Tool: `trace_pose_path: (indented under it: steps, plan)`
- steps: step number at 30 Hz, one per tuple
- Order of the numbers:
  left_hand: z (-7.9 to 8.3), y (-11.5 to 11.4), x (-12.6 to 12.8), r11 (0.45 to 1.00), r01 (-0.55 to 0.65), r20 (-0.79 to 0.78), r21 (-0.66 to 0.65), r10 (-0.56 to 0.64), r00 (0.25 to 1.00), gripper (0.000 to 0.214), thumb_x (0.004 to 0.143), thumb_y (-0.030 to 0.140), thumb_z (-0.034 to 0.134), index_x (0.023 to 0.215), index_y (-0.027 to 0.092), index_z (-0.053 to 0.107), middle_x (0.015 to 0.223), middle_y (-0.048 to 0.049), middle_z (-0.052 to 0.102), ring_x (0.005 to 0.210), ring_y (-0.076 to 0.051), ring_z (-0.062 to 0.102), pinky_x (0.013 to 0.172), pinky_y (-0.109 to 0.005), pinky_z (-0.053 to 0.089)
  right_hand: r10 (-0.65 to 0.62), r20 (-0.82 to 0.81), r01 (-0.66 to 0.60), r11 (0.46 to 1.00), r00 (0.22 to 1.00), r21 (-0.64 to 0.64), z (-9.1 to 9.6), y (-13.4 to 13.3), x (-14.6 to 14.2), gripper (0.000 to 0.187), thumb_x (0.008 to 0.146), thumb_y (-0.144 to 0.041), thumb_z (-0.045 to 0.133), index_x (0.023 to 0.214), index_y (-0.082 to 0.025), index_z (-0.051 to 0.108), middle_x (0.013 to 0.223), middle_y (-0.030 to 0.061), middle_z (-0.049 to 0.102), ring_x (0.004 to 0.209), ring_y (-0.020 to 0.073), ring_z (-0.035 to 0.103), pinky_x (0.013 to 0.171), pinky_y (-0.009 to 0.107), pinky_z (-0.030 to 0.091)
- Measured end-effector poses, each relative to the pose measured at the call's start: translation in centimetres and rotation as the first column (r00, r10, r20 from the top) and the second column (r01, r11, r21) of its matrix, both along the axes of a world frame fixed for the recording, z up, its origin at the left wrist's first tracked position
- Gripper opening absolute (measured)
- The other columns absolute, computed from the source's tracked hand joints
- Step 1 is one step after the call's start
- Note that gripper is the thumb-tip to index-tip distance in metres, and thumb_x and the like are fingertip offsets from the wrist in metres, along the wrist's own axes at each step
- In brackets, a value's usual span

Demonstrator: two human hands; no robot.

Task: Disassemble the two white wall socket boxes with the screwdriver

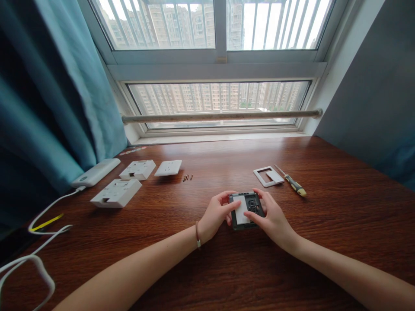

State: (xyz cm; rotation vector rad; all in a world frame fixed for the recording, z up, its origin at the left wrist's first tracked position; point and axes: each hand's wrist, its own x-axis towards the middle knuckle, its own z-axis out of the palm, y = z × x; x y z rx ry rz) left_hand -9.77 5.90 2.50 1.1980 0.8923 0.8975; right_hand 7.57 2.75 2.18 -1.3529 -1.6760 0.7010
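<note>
Between both hands is a wall switch [240,211] with a dark frame, a white rocker on its left half and exposed black inner parts on its right half. My left hand [218,211] grips its left side, thumb lying on the white rocker. On the right side my right hand [270,218] is closed round the edge, its thumb touching near the middle. The fingers under the switch are mostly hidden. Beyond my right hand lie a white cover frame [259,178] with a loose white rocker [275,177] resting on it, and a screwdriver [295,185] with a grey and yellow handle.
Two white mounting boxes [116,193] and a white socket panel [168,167] sit on the left of the wooden table [181,259]. Several small screws [187,177] lie near the panel. A white device [96,172] with a cable [42,233] is by the curtain [81,86].
</note>
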Motion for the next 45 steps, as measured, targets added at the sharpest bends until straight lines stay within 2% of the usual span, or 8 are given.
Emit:
trace_pose_path:
  steps: [5,10,21,32,36,39,42,45]
  plan:
    - [-0.3,0.4,0.0,0.992,-0.119,-0.098,0.034,0.121,0.988,0.042,0.067,0.032,0.068,0.099,0.013,0.049,0.067,0.0011,0.057,0.045,-0.008,0.053,0.035,-0.017,0.045,0.003,-0.068,-0.012,0.992,0.998,-0.124,-0.1,0.4,0.3,0.045,0.084,-0.041,0.046,0.121,-0.016,0.042,0.108,0.0100,0.052,0.072,0.0162,0.060,0.060,0.030,0.054]
    - [-0.4,0.6,0.0,0.993,-0.113,-0.182,0.045,0.119,0.976,0.044,0.066,0.035,0.067,0.100,0.011,0.052,0.063,0.0019,0.056,0.044,-0.011,0.056,0.035,-0.021,0.048,-0.006,-0.144,-0.026,0.976,0.990,-0.218,-0.1,0.5,0.3,0.049,0.083,-0.044,0.045,0.122,-0.015,0.040,0.111,0.0123,0.051,0.044,0.0068,0.051,0.029,0.022,0.043]
    - [-0.8,0.9,-0.1,0.985,-0.074,-0.354,0.155,0.125,0.927,0.039,0.071,0.038,0.062,0.098,0.011,0.059,0.065,-0.0018,0.061,0.048,-0.012,0.058,0.038,-0.020,0.047,0.003,-0.198,-0.063,0.954,0.980,-0.294,-0.7,1.1,0.4,0.054,0.080,-0.042,0.048,0.124,-0.010,0.039,0.109,0.0146,0.055,0.051,0.0097,0.057,0.028,0.018,0.042]
    - [-1.1,0.9,-0.2,0.987,-0.081,-0.308,0.135,0.120,0.944,0.041,0.069,0.043,0.063,0.097,0.013,0.060,0.068,-0.0027,0.063,0.047,-0.013,0.058,0.036,-0.021,0.047,-0.003,-0.211,-0.059,0.955,0.978,-0.290,-1.0,1.2,0.7,0.048,0.079,-0.042,0.050,0.118,-0.013,0.047,0.099,0.0115,0.063,0.042,0.0098,0.056,0.027,0.020,0.043]
    - [-0.8,0.9,-0.1,0.992,-0.100,-0.284,0.081,0.119,0.951,0.048,0.069,0.042,0.064,0.104,0.010,0.056,0.069,-0.0029,0.062,0.044,-0.012,0.058,0.037,-0.024,0.049,-0.011,-0.070,-0.005,0.973,0.997,-0.231,-0.9,1.8,1.3,0.046,0.082,-0.045,0.045,0.115,-0.013,0.051,0.094,0.0100,0.064,0.040,0.0104,0.054,0.030,0.024,0.043]
    - [-0.5,0.9,-0.1,0.995,-0.094,-0.277,0.033,0.100,0.956,0.050,0.071,0.041,0.062,0.108,0.009,0.051,0.067,-0.0018,0.060,0.041,-0.012,0.057,0.037,-0.023,0.049,-0.088,0.192,0.093,0.996,0.977,-0.018,-0.1,3.1,2.8,0.039,0.084,-0.042,0.045,0.107,-0.013,0.057,0.097,0.0103,0.064,0.067,0.0188,0.063,0.057,0.031,0.053]
    - [-0.6,0.8,-0.3,0.993,-0.108,-0.290,0.056,0.119,0.950,0.048,0.074,0.042,0.058,0.109,0.010,0.047,0.068,-0.0002,0.056,0.038,-0.009,0.053,0.033,-0.019,0.043,-0.283,0.442,0.200,0.954,0.851,0.224,0.7,4.5,4.8,0.033,0.083,-0.035,0.048,0.106,-0.014,0.059,0.104,0.0101,0.062,0.094,0.0247,0.059,0.084,0.037,0.046]
    - [-0.9,0.8,-0.7,0.971,-0.162,-0.302,0.179,0.210,0.930,0.047,0.076,0.044,0.055,0.110,0.013,0.046,0.076,-0.0008,0.055,0.037,-0.004,0.047,0.030,-0.015,0.034,-0.416,0.592,0.303,0.909,0.690,0.286,1.1,5.5,6.5,0.033,0.085,-0.034,0.046,0.110,-0.018,0.057,0.109,0.0101,0.060,0.097,0.0258,0.058,0.081,0.035,0.045]
